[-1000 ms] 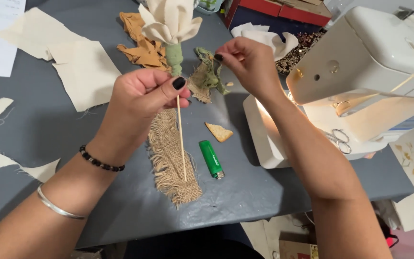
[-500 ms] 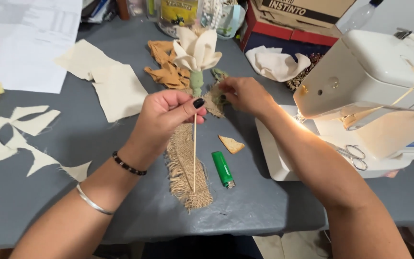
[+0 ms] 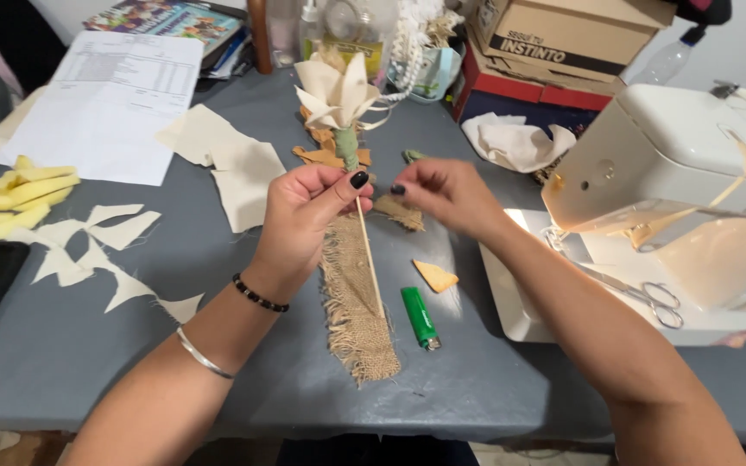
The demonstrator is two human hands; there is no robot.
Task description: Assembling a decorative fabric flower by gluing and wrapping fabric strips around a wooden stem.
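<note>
A person sits at a grey table [image 3: 71,345], seen from above, both forearms reaching forward over it. The left hand [image 3: 308,220] is closed around a thin wooden stick [image 3: 370,259], thumb and forefinger pinching it just below a cream fabric flower [image 3: 337,91] bound with green wrap at the stick's top. The stick slants down toward the person, its lower end over a frayed strip of burlap [image 3: 354,302] that lies lengthwise on the table. The right hand [image 3: 446,194] hovers just beside the left, fingers curled, fingertips near the wrapped stem; whether it pinches anything I cannot tell.

Just right of the burlap lie a green lighter [image 3: 420,318] and a small tan triangle of fabric [image 3: 434,276]. Further right, a white sewing machine [image 3: 692,164] overhangs its white base, with small scissors [image 3: 649,298] on it, closing off that side. To the left, cream fabric offcuts [image 3: 97,250] and yellow pieces [image 3: 15,194] are scattered, with a printed sheet of paper [image 3: 105,103] behind them. A cardboard box [image 3: 563,39] and bottles crowd the far edge.

The most open surface is the near-left part of the table, between the left forearm and the near edge.
</note>
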